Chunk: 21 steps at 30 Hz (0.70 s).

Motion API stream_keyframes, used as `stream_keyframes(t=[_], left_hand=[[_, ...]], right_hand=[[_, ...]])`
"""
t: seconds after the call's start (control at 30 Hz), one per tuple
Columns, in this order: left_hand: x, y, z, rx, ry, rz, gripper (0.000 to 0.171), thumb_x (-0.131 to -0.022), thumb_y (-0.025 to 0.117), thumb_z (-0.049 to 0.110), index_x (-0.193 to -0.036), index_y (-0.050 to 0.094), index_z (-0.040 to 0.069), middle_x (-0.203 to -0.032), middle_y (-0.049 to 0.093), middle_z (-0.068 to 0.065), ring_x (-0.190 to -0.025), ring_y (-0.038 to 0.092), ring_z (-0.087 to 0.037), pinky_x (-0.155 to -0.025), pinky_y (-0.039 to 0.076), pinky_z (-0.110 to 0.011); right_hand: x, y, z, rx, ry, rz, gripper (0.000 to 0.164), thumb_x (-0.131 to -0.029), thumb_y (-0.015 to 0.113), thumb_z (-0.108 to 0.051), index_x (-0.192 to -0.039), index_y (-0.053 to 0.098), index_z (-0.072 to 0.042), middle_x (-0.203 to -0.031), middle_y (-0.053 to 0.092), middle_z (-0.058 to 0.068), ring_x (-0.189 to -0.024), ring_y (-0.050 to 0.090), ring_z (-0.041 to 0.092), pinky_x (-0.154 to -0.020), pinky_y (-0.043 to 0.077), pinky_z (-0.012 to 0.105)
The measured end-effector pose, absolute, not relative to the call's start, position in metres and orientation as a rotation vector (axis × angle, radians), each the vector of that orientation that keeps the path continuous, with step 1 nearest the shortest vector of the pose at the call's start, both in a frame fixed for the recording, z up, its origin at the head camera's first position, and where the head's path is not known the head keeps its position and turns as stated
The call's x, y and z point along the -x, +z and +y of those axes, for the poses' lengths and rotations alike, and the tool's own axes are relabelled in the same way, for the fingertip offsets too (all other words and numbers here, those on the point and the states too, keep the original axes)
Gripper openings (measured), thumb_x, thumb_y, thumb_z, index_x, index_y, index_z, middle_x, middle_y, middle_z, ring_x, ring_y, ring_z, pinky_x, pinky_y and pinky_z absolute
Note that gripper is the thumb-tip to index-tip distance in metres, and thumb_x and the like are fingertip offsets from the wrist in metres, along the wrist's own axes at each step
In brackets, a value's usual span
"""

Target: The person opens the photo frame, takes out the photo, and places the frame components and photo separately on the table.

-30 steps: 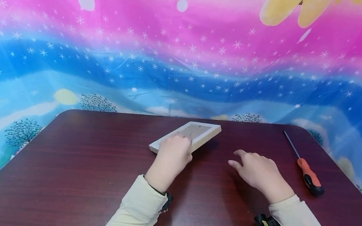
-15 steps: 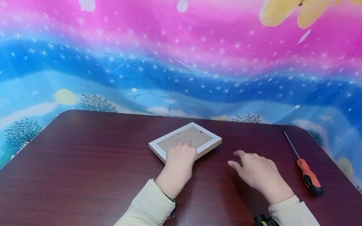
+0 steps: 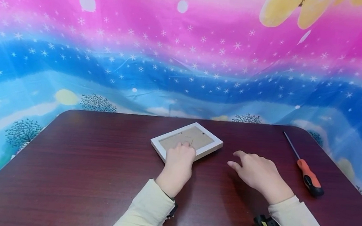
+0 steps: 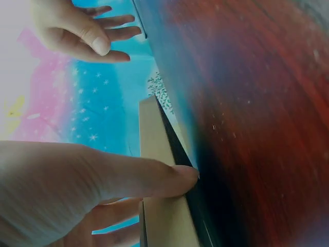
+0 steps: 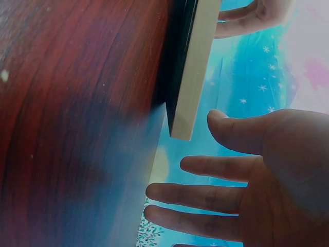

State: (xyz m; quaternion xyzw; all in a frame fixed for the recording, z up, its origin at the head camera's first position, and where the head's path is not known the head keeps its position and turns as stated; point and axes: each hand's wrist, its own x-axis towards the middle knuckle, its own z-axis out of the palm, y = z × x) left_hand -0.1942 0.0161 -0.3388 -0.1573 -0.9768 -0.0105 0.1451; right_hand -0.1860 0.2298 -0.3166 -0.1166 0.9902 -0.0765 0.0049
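Observation:
A white-edged picture frame [image 3: 208,148] has its brown backing board [image 3: 199,139] facing up, with small metal fittings on it. My left hand [image 3: 178,166] grips the frame's near edge, its fingers over the back. In the left wrist view the thumb [image 4: 149,177] crosses the pale side of the frame and reaches its dark lower edge. A narrow gap shows between frame and table at the far end in the right wrist view. To the right of the frame, my right hand [image 3: 262,173] hovers over the table with fingers loosely extended, holding nothing.
An orange and black screwdriver [image 3: 308,176] lies toward the table's right side, its shaft pointing away. The dark red wooden table [image 3: 71,175] spreads around both hands. Behind its far edge hangs a pink and blue snowflake-patterned cloth [image 3: 186,62].
The picture frame was tilted up and has come down flatter, so more of its backing faces up. My left hand has shifted slightly right with it. The right hand has stayed put.

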Motion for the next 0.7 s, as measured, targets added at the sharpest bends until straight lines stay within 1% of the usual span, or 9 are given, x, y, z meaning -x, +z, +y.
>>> stream_keyframes(t=[0.13, 0.43, 0.6, 0.7], left_hand=[[0.197, -0.340, 0.012, 0.463, -0.064, -2.811, 0.019, -0.071, 0.082, 0.004, -0.085, 0.073, 0.013, -0.086, 0.062, -0.002, -0.084, 0.061, -0.022, -0.060, 0.052, -0.037], [0.202, -0.347, 0.007, 0.463, -0.084, -2.810, 0.014, -0.075, 0.079, 0.001, -0.085, 0.075, 0.011, -0.087, 0.064, -0.003, -0.086, 0.062, -0.022, -0.062, 0.054, -0.038], [0.204, -0.348, 0.003, 0.480, -0.067, -2.799, 0.011, -0.076, 0.077, 0.002, -0.079, 0.074, 0.013, -0.086, 0.065, -0.002, -0.086, 0.063, -0.022, -0.060, 0.055, -0.040], [0.206, -0.347, 0.000, 0.501, -0.083, -2.825, 0.012, -0.079, 0.076, 0.003, -0.077, 0.073, 0.015, -0.089, 0.066, -0.001, -0.088, 0.063, -0.022, -0.062, 0.055, -0.041]], right_hand=[[0.186, -0.317, 0.230, 0.371, -0.240, 3.103, 0.046, -0.097, 0.063, -0.032, -0.131, 0.061, 0.000, -0.118, 0.066, 0.023, -0.106, 0.064, 0.040, -0.077, 0.053, 0.055], [0.186, -0.317, 0.230, 0.367, -0.237, 3.103, 0.046, -0.097, 0.063, -0.033, -0.130, 0.062, -0.001, -0.118, 0.066, 0.023, -0.106, 0.064, 0.040, -0.077, 0.053, 0.055], [0.186, -0.318, 0.230, 0.376, -0.238, 3.106, 0.046, -0.097, 0.063, -0.033, -0.129, 0.062, -0.001, -0.118, 0.066, 0.023, -0.106, 0.064, 0.040, -0.076, 0.053, 0.055], [0.186, -0.317, 0.231, 0.377, -0.239, 3.108, 0.046, -0.097, 0.062, -0.034, -0.129, 0.062, -0.001, -0.118, 0.067, 0.022, -0.106, 0.064, 0.040, -0.076, 0.053, 0.055]])
